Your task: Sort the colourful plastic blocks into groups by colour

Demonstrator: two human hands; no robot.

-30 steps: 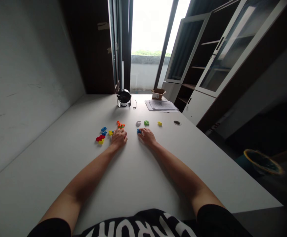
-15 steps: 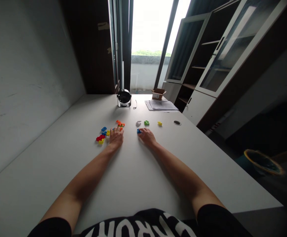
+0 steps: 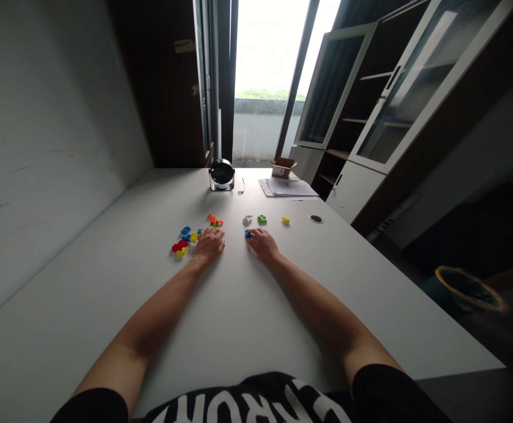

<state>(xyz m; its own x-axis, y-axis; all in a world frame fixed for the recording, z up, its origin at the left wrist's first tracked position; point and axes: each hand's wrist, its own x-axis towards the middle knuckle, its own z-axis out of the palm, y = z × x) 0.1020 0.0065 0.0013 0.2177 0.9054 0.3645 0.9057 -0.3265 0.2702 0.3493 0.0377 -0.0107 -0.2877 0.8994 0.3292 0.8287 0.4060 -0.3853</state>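
Note:
On the white table, my left hand (image 3: 211, 242) rests at the right side of a loose pile of coloured plastic blocks. Its fingers curl down, and whatever lies beneath them is hidden. Around that hand are red blocks (image 3: 179, 246), a front yellow block (image 3: 181, 252), a blue block (image 3: 185, 230) and orange pieces (image 3: 214, 220) touching a green bit. My right hand (image 3: 264, 244) has its fingers closed on a blue block (image 3: 248, 234) at the table surface. Beyond it lie a white block (image 3: 247, 220), a green block (image 3: 262, 219) and a lone yellow block (image 3: 285, 220).
Toward the back stand a round black device in a silver frame (image 3: 221, 175), papers (image 3: 289, 187) and an open cardboard box (image 3: 283, 168). A round cable hole (image 3: 316, 219) sits near the right edge. A wall (image 3: 53, 147) borders the left side.
My left hand has shifted slightly to the right, and the orange piece at its fingertips is now hidden. My right hand stays in place on the blue block.

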